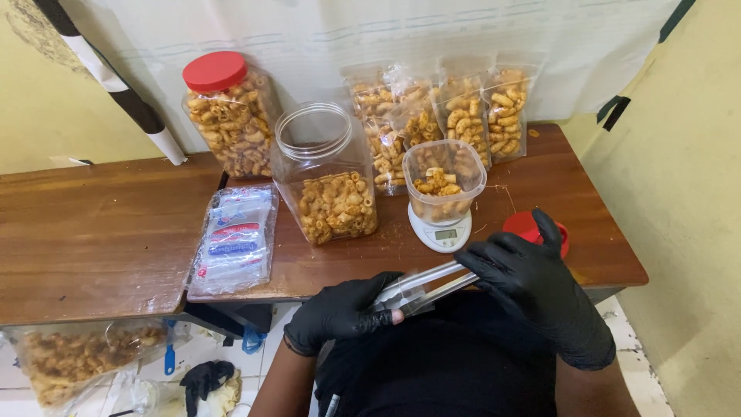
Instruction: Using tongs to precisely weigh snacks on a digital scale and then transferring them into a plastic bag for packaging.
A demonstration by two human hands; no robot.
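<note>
Two hands in black gloves are holding one shiny metal tongs (423, 287) low in the middle of the frame, close to the person's dark clothes. The left hand (340, 313) is sitting at lower centre, and its fingers are curling tight around one end of the tongs. The right hand (532, 282) is sitting to the right of it, and its fingers are bending over the other end of the tongs, with the thumb sticking up. Just behind the right hand, a red lid (525, 226) is lying flat on the brown wooden table (100, 232). A little farther up, in the middle of the frame, a small white scale (441, 232) is standing on the table, and a clear tub (444, 181) with some curly orange snacks is sitting on top of it. To the left of the scale, a big clear jar (324, 174) is standing open, and it is only partly filled with the same snacks. Farther left, a stack of flat plastic bags (234, 239) is lying near the table's front edge. At the back, by the wall, a full jar with a red cap (229, 112) is standing at upper left, and several filled snack pouches (455, 108) are leaning in a row at upper centre. Down at lower left, under the table, a big bag of snacks (73, 359) is lying on the floor.
</note>
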